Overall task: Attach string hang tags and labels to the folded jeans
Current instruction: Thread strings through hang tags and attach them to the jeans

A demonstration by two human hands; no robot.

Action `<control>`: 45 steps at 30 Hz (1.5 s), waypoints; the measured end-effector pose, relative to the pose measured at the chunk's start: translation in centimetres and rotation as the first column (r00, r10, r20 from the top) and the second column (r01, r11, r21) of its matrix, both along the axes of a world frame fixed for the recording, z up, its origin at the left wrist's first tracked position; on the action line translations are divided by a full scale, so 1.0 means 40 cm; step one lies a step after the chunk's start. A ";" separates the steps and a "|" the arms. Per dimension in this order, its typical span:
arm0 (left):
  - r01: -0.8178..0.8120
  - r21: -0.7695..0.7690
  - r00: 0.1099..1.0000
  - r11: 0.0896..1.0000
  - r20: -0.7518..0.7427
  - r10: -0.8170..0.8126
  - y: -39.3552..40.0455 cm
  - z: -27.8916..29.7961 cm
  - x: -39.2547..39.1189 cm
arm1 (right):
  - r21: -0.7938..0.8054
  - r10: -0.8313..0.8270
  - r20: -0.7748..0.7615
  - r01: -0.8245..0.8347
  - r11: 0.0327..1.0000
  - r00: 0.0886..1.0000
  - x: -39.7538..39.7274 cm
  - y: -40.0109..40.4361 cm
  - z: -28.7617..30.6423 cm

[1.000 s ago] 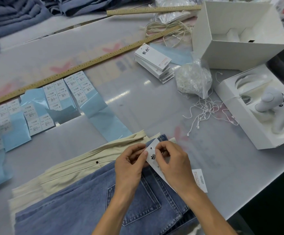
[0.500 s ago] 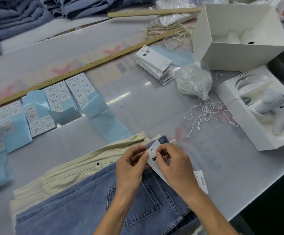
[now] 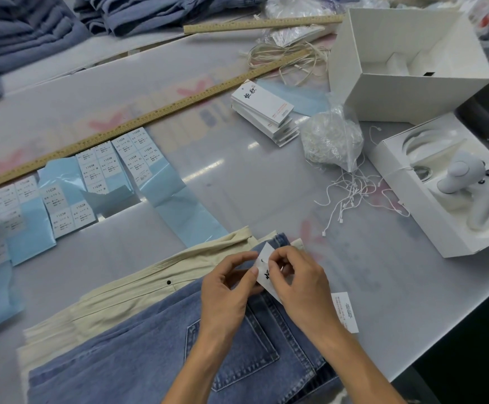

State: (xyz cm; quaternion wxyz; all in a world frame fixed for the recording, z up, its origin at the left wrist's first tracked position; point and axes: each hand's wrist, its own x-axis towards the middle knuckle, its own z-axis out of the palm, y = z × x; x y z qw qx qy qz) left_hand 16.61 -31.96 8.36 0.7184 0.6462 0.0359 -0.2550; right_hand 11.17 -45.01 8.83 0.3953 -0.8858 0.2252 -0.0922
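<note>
Both hands, left hand (image 3: 227, 290) and right hand (image 3: 301, 282), pinch a white hang tag (image 3: 263, 262) with curled fingers above the blue jeans (image 3: 150, 351).

1. I see a long wooden ruler (image 3: 155, 113) lying diagonally across the grey table (image 3: 266, 185).
2. A second ruler (image 3: 262, 24) lies at the far edge.
3. An open white box (image 3: 406, 68) stands at my far right.
4. Nearer, a white tray (image 3: 429, 228) holds a white game controller (image 3: 470, 182).
</note>
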 end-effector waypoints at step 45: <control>0.094 0.752 -0.136 0.652 0.658 -0.740 -0.156 0.377 0.159 | -0.062 -0.100 0.358 0.130 0.990 0.928 -0.004 -0.119 0.225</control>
